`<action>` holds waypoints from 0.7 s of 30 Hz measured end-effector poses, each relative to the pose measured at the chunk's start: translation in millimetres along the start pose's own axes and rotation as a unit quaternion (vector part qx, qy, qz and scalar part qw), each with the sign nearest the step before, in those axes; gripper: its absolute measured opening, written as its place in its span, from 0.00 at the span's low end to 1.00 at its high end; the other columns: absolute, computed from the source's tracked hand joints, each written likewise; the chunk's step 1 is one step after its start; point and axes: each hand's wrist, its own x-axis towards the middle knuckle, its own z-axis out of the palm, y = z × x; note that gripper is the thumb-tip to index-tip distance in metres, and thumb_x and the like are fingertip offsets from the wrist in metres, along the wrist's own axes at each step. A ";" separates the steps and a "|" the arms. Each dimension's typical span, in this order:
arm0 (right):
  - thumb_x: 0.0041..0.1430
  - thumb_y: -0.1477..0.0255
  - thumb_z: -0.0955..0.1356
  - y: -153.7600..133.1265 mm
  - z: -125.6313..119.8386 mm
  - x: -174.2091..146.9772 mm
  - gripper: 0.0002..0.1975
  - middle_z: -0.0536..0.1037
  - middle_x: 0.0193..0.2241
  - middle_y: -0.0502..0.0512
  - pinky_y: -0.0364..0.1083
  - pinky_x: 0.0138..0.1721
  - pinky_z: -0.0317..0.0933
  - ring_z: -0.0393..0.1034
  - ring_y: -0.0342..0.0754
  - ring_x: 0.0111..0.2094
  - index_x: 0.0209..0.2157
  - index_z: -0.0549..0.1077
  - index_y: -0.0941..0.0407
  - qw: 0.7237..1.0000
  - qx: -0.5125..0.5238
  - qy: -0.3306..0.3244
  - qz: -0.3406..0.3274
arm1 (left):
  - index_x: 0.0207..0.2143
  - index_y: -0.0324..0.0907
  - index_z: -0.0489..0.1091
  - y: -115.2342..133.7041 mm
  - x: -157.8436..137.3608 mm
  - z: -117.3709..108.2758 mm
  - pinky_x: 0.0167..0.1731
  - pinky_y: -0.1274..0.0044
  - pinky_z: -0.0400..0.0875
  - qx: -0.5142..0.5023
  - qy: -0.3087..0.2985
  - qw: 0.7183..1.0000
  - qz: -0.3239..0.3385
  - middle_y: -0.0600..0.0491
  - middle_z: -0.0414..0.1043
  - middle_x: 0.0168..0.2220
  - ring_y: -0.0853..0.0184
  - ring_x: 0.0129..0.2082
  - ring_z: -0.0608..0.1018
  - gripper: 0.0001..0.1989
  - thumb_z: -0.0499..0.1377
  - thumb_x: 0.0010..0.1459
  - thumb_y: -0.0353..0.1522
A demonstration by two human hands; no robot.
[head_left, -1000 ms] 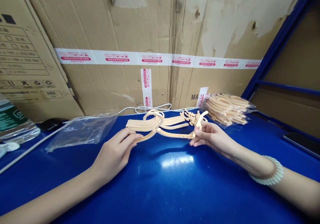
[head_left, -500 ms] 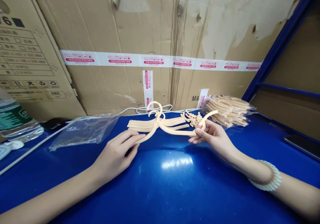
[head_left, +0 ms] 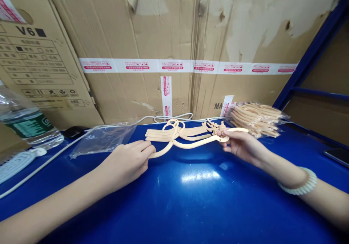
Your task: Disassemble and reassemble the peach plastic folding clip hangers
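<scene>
A beige clothes hanger is held between my two hands just over the blue table. My left hand is closed around the end of its left arm. With thumb and fingers, my right hand pinches the right end, where a curved beige piece sticks out to the right, lying almost level. How that piece joins the hanger is partly hidden by my fingers. Behind lies a stack of similar beige hangers, their hooks overlapping the held one. A heap of small beige parts sits beside the stack, near my right fingertips.
Beige hangers in a clear plastic bag lie at the back right, with a dark phone nearer. On the left are an empty clear bag, a water bottle, a comb-like brush and a white cable. Cardboard stands behind.
The curved piece at my right hand has swung down from slanting upward to nearly level. The hanger's hook has tipped back, and my left fingers have closed more tightly. The view has shifted slightly left.
</scene>
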 end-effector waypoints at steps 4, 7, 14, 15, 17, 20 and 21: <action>0.43 0.68 0.79 -17.8 -21.0 3.9 0.13 0.77 0.26 0.51 0.38 0.24 0.68 0.70 0.41 0.24 0.31 0.80 0.57 0.998 -0.058 -0.037 0.011 | 0.36 0.43 0.66 -1.1 -2.3 -9.9 0.27 0.74 0.62 -0.043 -0.075 0.994 0.060 0.53 0.70 0.34 0.64 0.32 0.75 0.13 0.48 0.55 0.21; 0.43 0.66 0.78 -29.3 -32.9 1.9 0.13 0.80 0.28 0.54 0.40 0.25 0.68 0.72 0.44 0.25 0.32 0.81 0.56 0.984 -0.165 -0.063 0.021 | 0.37 0.44 0.66 0.4 -4.4 -14.5 0.28 0.74 0.62 -0.059 -0.105 0.990 0.074 0.53 0.70 0.34 0.64 0.32 0.74 0.13 0.48 0.56 0.21; 0.50 0.60 0.74 -32.7 -40.4 2.0 0.11 0.81 0.28 0.56 0.51 0.34 0.68 0.74 0.52 0.30 0.28 0.82 0.54 0.816 -0.550 -0.122 -0.132 | 0.35 0.45 0.67 4.0 -2.0 -14.5 0.27 0.75 0.61 -0.119 -0.107 0.984 0.071 0.55 0.70 0.32 0.66 0.31 0.74 0.12 0.50 0.55 0.21; 0.51 0.60 0.73 -31.3 -35.4 0.5 0.11 0.81 0.29 0.56 0.52 0.36 0.67 0.74 0.54 0.31 0.28 0.81 0.53 0.789 -0.580 -0.117 -0.163 | 0.35 0.45 0.67 4.0 -1.3 -13.0 0.28 0.75 0.61 -0.132 -0.102 0.983 0.071 0.55 0.70 0.32 0.66 0.31 0.74 0.12 0.51 0.53 0.21; 0.55 0.62 0.71 -28.3 -19.5 -7.5 0.09 0.81 0.31 0.56 0.54 0.38 0.66 0.73 0.56 0.35 0.31 0.81 0.52 0.747 -0.612 -0.103 -0.238 | 0.36 0.45 0.67 3.4 -0.8 -7.7 0.28 0.76 0.61 -0.163 -0.080 0.981 0.071 0.56 0.70 0.32 0.66 0.31 0.73 0.12 0.52 0.51 0.23; 0.60 0.69 0.69 -21.3 10.1 -33.0 0.08 0.80 0.40 0.58 0.58 0.49 0.63 0.70 0.58 0.46 0.41 0.79 0.50 0.718 -0.579 -0.082 -0.377 | 0.40 0.44 0.67 1.5 -2.4 4.3 0.30 0.76 0.62 -0.219 -0.037 0.973 0.062 0.54 0.70 0.34 0.66 0.32 0.73 0.13 0.53 0.50 0.27; 0.60 0.70 0.69 -17.8 18.1 -43.3 0.09 0.80 0.42 0.58 0.58 0.52 0.61 0.69 0.59 0.49 0.43 0.79 0.49 0.725 -0.551 -0.068 -0.407 | 0.41 0.43 0.67 0.8 -3.3 8.2 0.31 0.75 0.63 -0.235 -0.027 0.970 0.058 0.54 0.69 0.33 0.65 0.31 0.72 0.14 0.53 0.50 0.28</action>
